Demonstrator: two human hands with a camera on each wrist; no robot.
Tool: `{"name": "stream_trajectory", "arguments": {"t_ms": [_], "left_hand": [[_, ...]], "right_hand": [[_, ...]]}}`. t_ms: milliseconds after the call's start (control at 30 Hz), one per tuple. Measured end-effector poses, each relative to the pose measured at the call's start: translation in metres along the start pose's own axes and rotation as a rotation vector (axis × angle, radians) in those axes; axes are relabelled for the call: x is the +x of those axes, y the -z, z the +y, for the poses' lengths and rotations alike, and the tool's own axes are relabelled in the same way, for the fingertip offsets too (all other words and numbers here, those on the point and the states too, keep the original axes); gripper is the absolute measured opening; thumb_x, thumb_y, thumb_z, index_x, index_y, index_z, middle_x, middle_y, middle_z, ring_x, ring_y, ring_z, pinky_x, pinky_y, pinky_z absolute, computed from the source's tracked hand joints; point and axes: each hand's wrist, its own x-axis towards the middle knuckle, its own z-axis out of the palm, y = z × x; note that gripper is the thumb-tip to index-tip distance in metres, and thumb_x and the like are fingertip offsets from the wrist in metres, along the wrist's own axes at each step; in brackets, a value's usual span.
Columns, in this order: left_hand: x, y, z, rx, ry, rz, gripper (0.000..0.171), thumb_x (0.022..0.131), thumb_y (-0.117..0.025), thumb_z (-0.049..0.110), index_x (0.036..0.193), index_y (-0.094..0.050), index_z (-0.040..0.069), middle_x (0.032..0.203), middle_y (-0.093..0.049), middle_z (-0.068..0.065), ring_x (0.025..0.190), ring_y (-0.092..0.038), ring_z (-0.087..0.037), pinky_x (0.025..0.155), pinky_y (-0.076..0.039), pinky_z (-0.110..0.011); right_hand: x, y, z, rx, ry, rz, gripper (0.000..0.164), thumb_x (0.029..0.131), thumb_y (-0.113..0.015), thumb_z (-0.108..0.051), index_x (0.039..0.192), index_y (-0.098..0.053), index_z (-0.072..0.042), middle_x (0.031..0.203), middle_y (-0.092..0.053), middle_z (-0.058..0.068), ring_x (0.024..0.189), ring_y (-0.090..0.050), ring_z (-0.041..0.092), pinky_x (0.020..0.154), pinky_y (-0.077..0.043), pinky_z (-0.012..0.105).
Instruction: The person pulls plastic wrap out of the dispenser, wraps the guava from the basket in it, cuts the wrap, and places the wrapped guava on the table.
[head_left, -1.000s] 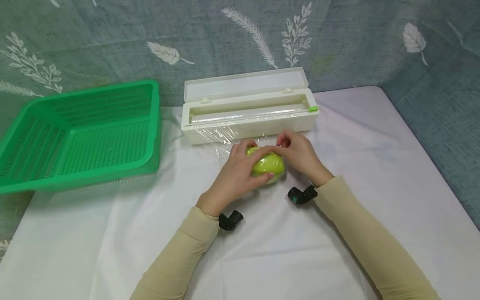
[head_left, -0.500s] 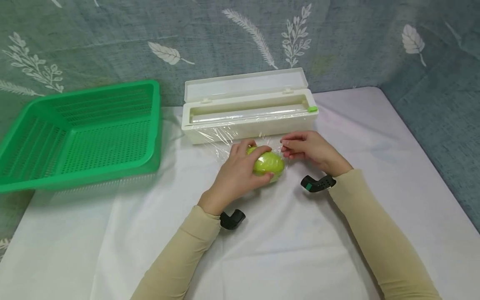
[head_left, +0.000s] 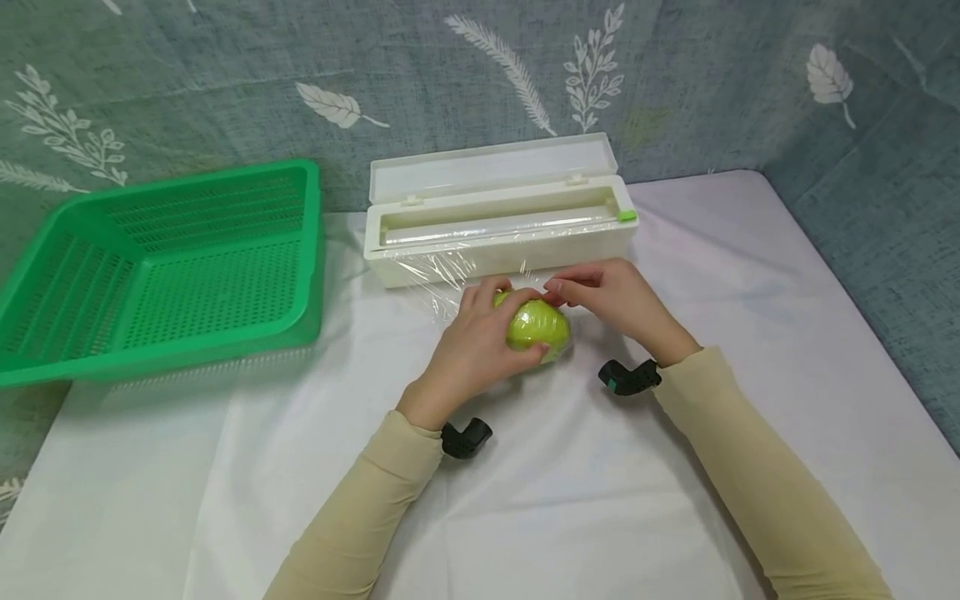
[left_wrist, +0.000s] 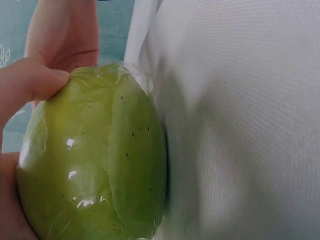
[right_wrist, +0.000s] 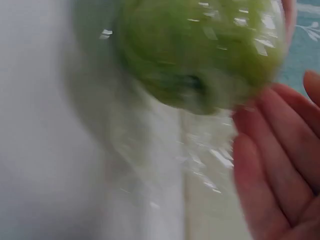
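Note:
A green fruit (head_left: pixel 542 327) with small dark specks, tightly covered in shiny cling film, sits on the white cloth. My left hand (head_left: pixel 472 346) grips it from the left, thumb on the near side and fingers over the far side. In the left wrist view the wrapped fruit (left_wrist: pixel 100 160) fills the lower left. My right hand (head_left: pixel 615 296) is at the fruit's far right side, its fingertips touching the film there. The right wrist view has the right hand's fingers (right_wrist: pixel 280 150) fairly straight under the fruit (right_wrist: pixel 200 50). Clear film (head_left: pixel 442 279) stretches from the fruit to the dispenser.
Behind the hands stands a white cling film dispenser (head_left: pixel 495 258), lid raised, a film roll (head_left: pixel 495 229) inside and a green slider (head_left: pixel 627 216) at its right end. At the left is a green plastic basket (head_left: pixel 311 250). A patterned grey-green cloth (head_left: pixel 697 83) hangs behind.
My right hand has drawn back to the right from the fruit, then returned to its far right side. The left hand has kept its grip on the fruit.

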Motion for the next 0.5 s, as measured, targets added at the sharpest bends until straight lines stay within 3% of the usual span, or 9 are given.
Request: {"name": "stream_trajectory", "arguments": {"t_ms": [167,500], "left_hand": [[0.0000,-0.0005,0.0009,-0.002,0.001,0.001,0.056,0.071,-0.061,0.050,0.122,-0.048,0.030,0.119,-0.035,-0.001,0.111,-0.029,-0.020,0.070,-0.045,-0.037],[-0.0034,-0.0074,0.0012,0.090,-0.039,0.051,0.072,0.064,-0.070,0.056,0.125,-0.046,0.026,0.118,-0.033,-0.005,0.108,-0.032,-0.024,0.068,-0.046,-0.036]], "right_hand": [[-0.0034,0.0008,-0.0037,-0.112,0.008,-0.039,0.037,0.078,-0.059,-0.052,0.103,-0.067,-0.025,0.096,-0.064,-0.010,0.092,-0.057,0.007,0.077,-0.045,0.032],[0.0005,-0.0060,-0.0014,-0.162,0.082,-0.077,0.035,0.082,-0.056,-0.049,0.106,-0.065,-0.026,0.101,-0.062,-0.011,0.096,-0.053,0.008,0.081,-0.043,0.032]]}}
